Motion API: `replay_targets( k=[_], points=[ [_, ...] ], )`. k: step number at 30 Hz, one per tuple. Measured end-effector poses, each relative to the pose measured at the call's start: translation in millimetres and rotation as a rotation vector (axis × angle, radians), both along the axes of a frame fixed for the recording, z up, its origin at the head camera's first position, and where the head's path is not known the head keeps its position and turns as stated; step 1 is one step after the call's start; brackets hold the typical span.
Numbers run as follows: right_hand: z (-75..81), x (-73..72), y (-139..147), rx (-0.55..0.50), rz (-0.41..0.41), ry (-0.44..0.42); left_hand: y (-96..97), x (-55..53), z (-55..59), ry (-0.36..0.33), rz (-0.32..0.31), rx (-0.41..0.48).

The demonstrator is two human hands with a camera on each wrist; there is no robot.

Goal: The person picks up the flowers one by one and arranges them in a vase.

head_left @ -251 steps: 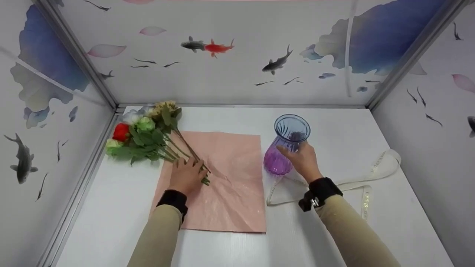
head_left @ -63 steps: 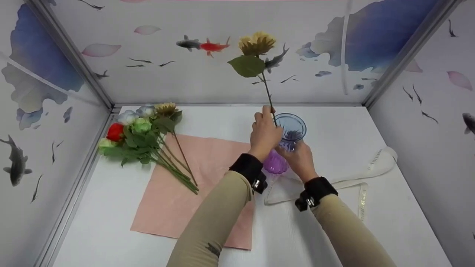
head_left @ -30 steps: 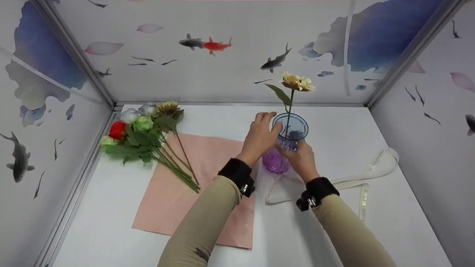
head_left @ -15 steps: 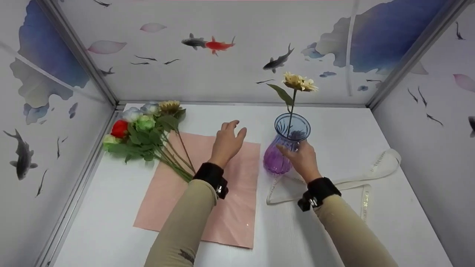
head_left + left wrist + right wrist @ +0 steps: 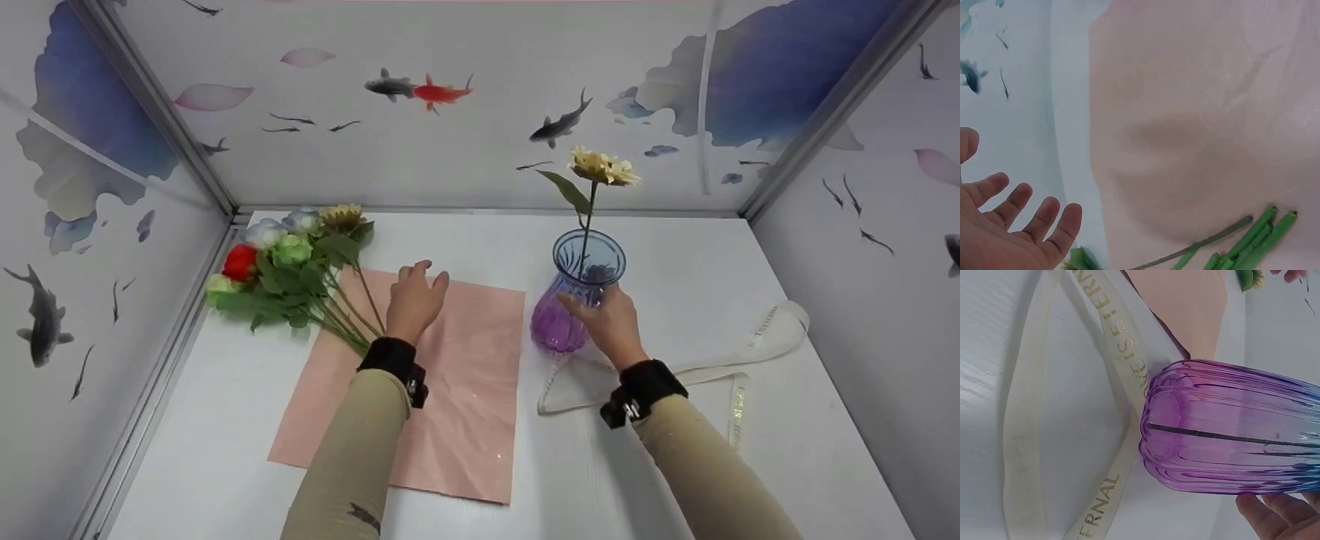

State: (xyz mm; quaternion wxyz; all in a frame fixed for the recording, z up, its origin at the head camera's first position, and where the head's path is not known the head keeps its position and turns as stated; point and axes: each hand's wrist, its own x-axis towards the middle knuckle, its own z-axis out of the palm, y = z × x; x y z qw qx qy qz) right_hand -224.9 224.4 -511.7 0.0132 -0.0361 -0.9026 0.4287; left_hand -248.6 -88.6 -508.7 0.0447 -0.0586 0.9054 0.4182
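Note:
A ribbed glass vase [image 5: 561,319], blue at the mouth and purple below, stands on the right half of the table. My right hand [image 5: 611,319] grips its neck from the right side. One yellow flower [image 5: 602,166] rises from the vase, its dark stem [image 5: 1230,437] visible through the glass in the right wrist view. My left hand [image 5: 416,300] hovers over the pink paper, fingers spread and holding nothing. Left of it lies a bunch of artificial flowers [image 5: 289,259], red, green, blue and yellow. Their cut green stem ends [image 5: 1252,242] show in the left wrist view.
The pink wrapping paper [image 5: 465,420] lies flat under the stems. A cream ribbon with gold lettering [image 5: 739,409] loops across the right side, partly beside the vase base. Printed panels wall in the back [image 5: 480,150] and both sides.
My left hand carried one yellow flower from the bunch to the vase, let it go inside and moved back left over the paper. My right hand has stayed on the vase; the paper has turned slightly.

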Motion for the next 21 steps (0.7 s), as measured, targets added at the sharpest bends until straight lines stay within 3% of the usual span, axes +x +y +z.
replay_targets(
  k=[11, 21],
  points=[
    [1.6, 0.8, 0, -0.015, -0.015, -0.05, -36.6, 3.3, -16.6, -0.069, 0.086, -0.024],
    [0.5, 1.5, 0, -0.041, -0.009, -0.047, -53.0, 12.1, -29.2, -0.19, 0.12, -0.121]
  ],
)
